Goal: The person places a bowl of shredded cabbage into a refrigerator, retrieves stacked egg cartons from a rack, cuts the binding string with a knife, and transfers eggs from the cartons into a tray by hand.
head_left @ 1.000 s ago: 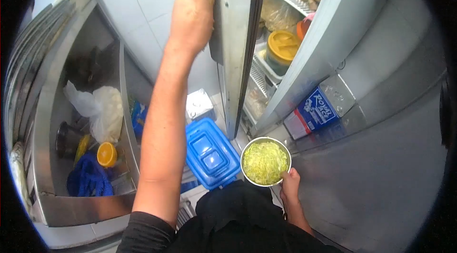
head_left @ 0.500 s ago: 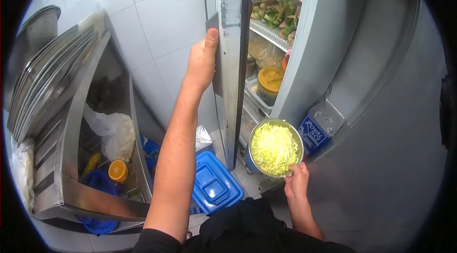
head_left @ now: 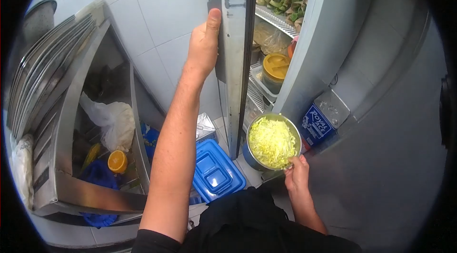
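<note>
Metal bowl (head_left: pixel 283 119): one, held up in front of the fridge opening, near the person's body.
Shredded greens (head_left: pixel 271 141): one pale yellow-green heap, filling most of the bowl.
Right hand (head_left: pixel 298 172): gripping the bowl at its near right rim, thumb uppermost, the other fingers partly hidden.
Floor (head_left: pixel 251 175): light tiles, below the bowl.
Wall (head_left: pixel 166 10): pale tiles, left of and beyond the bowl.
Bowl's mouth and axis: the opening faces up toward the camera; the rim looks nearly round, so a long axis cannot be told.
Fridge door (head_left: pixel 235 29): one, standing open, beyond the bowl and to its left.
Left hand (head_left: pixel 203 46): higher than the bowl and left of it, closed on the door's edge, thumb pointing up, fingertips hidden.
Fridge shelves (head_left: pixel 276 19): at least two, beyond the bowl, with one yellow-lidded container (head_left: pixel 276 66) and leafy vegetables (head_left: pixel 281 0) too heaped to count.
Blue tin (head_left: pixel 316 126): one, just right of the bowl, printed "ROYAL ACE".
Blue lid (head_left: pixel 216 169): one, low and left of the bowl.
Steel basin (head_left: pixel 95 196): one, well left of the bowl, with one orange half (head_left: pixel 117 161), one white plastic bag (head_left: pixel 116 127) and a blue cloth (head_left: pixel 100 174).
Metal trays (head_left: pixel 52 72): several, stacked on edge, farthest left of the bowl, too overlapped to count.
</note>
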### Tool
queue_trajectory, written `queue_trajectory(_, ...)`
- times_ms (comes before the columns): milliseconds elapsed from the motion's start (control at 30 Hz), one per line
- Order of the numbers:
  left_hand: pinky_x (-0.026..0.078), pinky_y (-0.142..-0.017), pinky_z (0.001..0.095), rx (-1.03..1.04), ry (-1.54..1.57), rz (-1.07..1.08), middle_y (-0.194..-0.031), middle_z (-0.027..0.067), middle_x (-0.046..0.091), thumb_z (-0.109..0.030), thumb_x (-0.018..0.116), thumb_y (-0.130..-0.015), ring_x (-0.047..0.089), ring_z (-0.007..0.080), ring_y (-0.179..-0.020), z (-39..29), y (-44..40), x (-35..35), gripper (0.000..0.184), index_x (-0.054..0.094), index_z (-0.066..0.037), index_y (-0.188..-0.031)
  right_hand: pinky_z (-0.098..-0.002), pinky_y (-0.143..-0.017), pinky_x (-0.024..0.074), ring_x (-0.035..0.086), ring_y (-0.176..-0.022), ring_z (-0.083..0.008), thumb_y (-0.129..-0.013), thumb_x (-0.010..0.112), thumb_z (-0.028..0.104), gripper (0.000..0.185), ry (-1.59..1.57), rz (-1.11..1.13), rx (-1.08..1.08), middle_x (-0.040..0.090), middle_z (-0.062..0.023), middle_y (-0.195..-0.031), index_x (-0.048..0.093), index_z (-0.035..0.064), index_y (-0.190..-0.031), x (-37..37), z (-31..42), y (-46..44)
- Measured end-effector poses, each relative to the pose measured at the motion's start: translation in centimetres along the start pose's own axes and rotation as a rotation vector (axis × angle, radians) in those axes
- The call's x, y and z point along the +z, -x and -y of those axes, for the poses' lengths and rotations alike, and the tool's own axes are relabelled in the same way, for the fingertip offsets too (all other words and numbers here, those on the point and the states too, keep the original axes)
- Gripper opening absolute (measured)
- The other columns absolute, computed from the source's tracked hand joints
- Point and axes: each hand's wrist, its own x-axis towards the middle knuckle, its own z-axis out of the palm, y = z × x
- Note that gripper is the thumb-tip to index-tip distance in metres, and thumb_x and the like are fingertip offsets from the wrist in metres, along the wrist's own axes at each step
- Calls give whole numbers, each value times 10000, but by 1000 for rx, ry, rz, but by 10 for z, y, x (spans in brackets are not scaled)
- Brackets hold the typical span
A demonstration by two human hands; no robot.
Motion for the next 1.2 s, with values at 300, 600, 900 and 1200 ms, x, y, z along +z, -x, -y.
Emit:
queue_trajectory(300,389,-567,277,133,-34,-23,-714,-13,574,-814,365,-1022,487,85,-661,-9,58,-5,901,733,-1,-895,-249,-620,474,606,-736,-98,-930,653,24,168,-82,111,-121,688,-26,-978,582,96,-1065,15,3,16)
queue_trajectory(600,503,-790,273,105,-18,55,-1015,97,729,-850,351,-998,640,140,-912,-1,92,-23,987,721,44,-1194,-254,-651,495,587,-736,-87,-941,669,45,131,-134,171,-257,667,-9,-934,577,115,-1002,28,4,18)
queue_trajectory(900,465,-672,292,140,5,1,-880,64,730,-804,442,-993,634,144,-775,13,121,-28,877,757,11,-1069,-246,-627,496,549,-715,-79,-933,677,35,159,-155,192,-314,619,0,-885,545,111,-978,31,-2,11)
queue_trajectory(1200,538,-830,302,302,133,78,-1086,154,751,-796,395,-1026,692,200,-954,13,139,-14,932,722,50,-1240,-257,-652,485,552,-741,-95,-922,673,11,171,-131,201,-348,629,-22,-931,570,62,-1049,28,0,-5)
